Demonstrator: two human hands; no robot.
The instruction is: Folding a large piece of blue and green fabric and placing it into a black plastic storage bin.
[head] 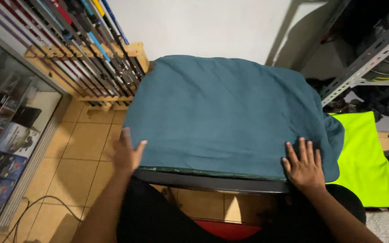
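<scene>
you are standing at the near edge of a small dark table [212,181] and spreading a teal cloth [221,112] over it. the cloth is already covering the whole top that shows: it is lying flat and fairly smooth from the far edge by the white wall down to the near edge, with only shallow ripples across the middle. so the laying-out part is looking largely done.

your left hand [127,155] is sitting at the near left corner of the cloth with the fingers spread and open, gripping nothing; it is reaching the cloth's left edge where it is dropping off the table, and whether it is pressing or just brushing that edge is hard to tell. your right hand [303,165] is lying flat on the cloth at the near right, palm down, fingers splayed, holding nothing either. the two hands are well apart, one at each near corner.

what is looking unfinished is the right side: there the cloth is bunching and hanging past the table edge in a loose fold, overlapping a bright lime-green cloth [365,162] lying further right. the near hem is running along the table's dark rim, nearly straight. judging from this, evening out the right overhang and the last ripples is what is remaining.

to the far left a wooden rack of rods [91,54] is standing on the tiled floor, near the table's far left corner.
</scene>
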